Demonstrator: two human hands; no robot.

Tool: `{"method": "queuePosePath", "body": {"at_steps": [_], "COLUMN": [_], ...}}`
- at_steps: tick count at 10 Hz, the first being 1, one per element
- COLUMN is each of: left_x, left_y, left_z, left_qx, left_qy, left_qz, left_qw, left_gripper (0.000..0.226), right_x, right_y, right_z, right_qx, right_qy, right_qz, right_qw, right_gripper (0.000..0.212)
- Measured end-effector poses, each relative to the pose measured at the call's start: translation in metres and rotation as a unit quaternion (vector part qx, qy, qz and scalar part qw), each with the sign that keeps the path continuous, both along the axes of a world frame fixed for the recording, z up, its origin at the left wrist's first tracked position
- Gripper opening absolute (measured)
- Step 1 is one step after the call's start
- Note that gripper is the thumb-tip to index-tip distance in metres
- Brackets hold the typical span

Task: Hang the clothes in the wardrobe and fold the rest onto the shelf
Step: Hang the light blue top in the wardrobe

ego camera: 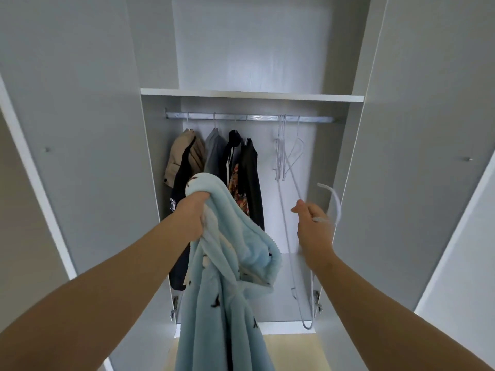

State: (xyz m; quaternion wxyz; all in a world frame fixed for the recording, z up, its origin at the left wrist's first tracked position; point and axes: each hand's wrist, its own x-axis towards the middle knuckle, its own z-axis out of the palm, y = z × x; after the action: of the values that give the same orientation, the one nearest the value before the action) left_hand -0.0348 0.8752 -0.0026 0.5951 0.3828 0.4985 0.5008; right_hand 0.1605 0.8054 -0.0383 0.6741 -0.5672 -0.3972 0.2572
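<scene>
Blue fleece robe (227, 290) dangles before the wardrobe (251, 97) from your left hand (194, 218), which clutches it at the collar so it drapes free. Your right hand (313, 226) grasps a white hanger (322, 220) just beside it, likely for threading in.

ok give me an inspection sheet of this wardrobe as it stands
surface: white shelf above a metal rail
job's things: blue fleece garment hanging from one hand; white hanger off the rail; hung clothes on the rail's left part
clutter: spare hangers bunched on the rail's right part
hands: left hand grips the blue fleece garment; right hand holds the white hanger
cables: nothing seen
surroundings: wardrobe doors open on both sides
</scene>
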Motion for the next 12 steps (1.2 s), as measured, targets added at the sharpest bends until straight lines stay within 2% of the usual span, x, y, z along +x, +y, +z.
{"method": "queuePosePath", "body": {"at_steps": [3, 5, 7, 8, 9, 10, 11, 12], "left_x": [-0.028, -0.041, -0.053, -0.062, -0.077, -0.088, -0.089, -0.086], "left_y": [-0.025, -0.018, -0.002, 0.007, 0.009, 0.008, 0.010, 0.011], "left_z": [0.001, 0.006, 0.021, 0.028, 0.028, 0.027, 0.031, 0.042], "left_qx": [-0.032, -0.020, 0.024, 0.032, 0.041, 0.072, 0.064, 0.001], "left_qy": [0.040, 0.016, 0.068, 0.169, 0.182, 0.164, 0.118, 0.101], "left_qz": [-0.031, -0.020, 0.022, 0.033, 0.069, 0.046, 0.032, 0.088], "left_qw": [0.998, 0.999, 0.997, 0.985, 0.980, 0.983, 0.990, 0.991], "left_gripper": [0.043, 0.042, 0.042, 0.046, 0.047, 0.040, 0.042, 0.053], "right_x": [-0.030, -0.028, -0.025, -0.022, -0.020, -0.017, -0.016, -0.017], "right_y": [-0.010, -0.012, -0.014, -0.015, -0.016, -0.017, -0.016, -0.013], "right_z": [0.006, 0.015, 0.021, 0.023, 0.022, 0.018, 0.018, 0.018], "right_qx": [0.007, 0.010, -0.004, -0.013, -0.029, -0.054, -0.094, -0.124], "right_qy": [0.037, 0.103, 0.095, 0.080, 0.054, 0.044, 0.002, -0.035], "right_qz": [0.079, 0.132, 0.182, 0.197, 0.232, 0.265, 0.280, 0.269], "right_qw": [0.996, 0.986, 0.979, 0.977, 0.971, 0.962, 0.955, 0.955], "right_gripper": [0.037, 0.049, 0.061, 0.059, 0.059, 0.056, 0.053, 0.050]}}
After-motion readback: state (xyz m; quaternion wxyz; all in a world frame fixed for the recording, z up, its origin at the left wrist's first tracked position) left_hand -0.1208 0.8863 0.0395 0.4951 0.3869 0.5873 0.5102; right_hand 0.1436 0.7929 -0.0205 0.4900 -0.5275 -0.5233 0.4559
